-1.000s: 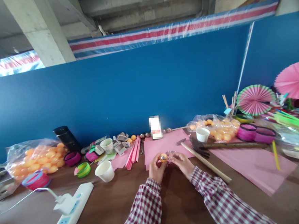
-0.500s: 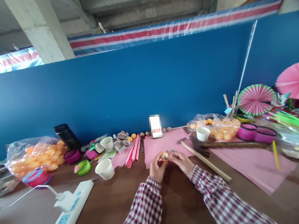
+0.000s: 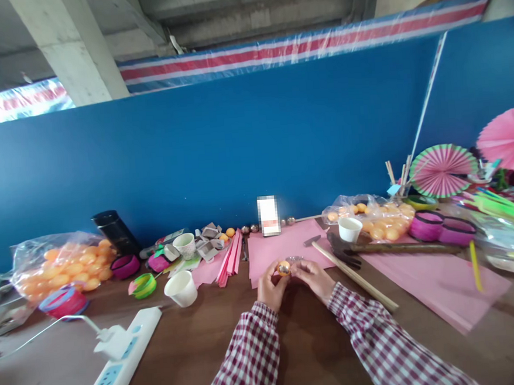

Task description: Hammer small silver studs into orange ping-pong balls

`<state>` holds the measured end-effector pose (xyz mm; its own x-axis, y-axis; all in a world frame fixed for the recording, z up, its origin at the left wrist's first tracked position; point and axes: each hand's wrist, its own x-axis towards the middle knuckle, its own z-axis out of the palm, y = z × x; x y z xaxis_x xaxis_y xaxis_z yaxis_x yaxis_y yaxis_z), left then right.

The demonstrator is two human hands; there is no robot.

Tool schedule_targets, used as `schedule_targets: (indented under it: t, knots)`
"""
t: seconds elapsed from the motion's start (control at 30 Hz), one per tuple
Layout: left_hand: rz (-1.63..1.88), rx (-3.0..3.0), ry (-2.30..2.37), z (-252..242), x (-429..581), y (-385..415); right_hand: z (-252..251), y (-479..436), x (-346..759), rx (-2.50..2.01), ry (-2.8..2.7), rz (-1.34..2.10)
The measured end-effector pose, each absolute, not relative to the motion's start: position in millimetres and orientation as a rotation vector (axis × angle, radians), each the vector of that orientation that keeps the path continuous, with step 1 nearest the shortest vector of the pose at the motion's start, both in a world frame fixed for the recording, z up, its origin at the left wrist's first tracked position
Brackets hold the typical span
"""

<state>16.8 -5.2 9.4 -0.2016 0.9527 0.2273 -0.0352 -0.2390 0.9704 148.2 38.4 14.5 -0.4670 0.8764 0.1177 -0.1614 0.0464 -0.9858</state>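
My left hand [image 3: 270, 288] holds a small ball [image 3: 284, 268] between thumb and fingers; it looks orange at the edge and shiny metallic on the face toward me. Close on its right, the fingertips of my right hand [image 3: 315, 279] are pinched together at the ball's side, and what they hold, if anything, is too small to make out. Just beyond the fingers lies something clear or silvery [image 3: 296, 259], partly hidden. Both hands are above the near edge of a pink paper sheet [image 3: 261, 256]. Several shiny metallic balls [image 3: 290, 220] sit at the back by the blue panel.
Hammers [image 3: 355, 276] lie right of my hands. Bags of orange balls [image 3: 75, 267] stand on both sides. A paper cup [image 3: 181, 288], folded pink strips [image 3: 231, 257] and a power strip [image 3: 119, 360] are at left. Another white cup [image 3: 350, 229] stands at right.
Almost nothing differs. The ball is turned slightly in my left hand, and the view has shifted a little.
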Motion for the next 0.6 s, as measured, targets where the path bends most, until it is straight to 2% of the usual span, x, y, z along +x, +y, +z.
schedule_targets:
  t: [0.6]
  knots:
    - [1.564,1.229,1.202,10.6,16.5,-5.4,13.8,39.1,149.5,-0.786,-1.533,1.511]
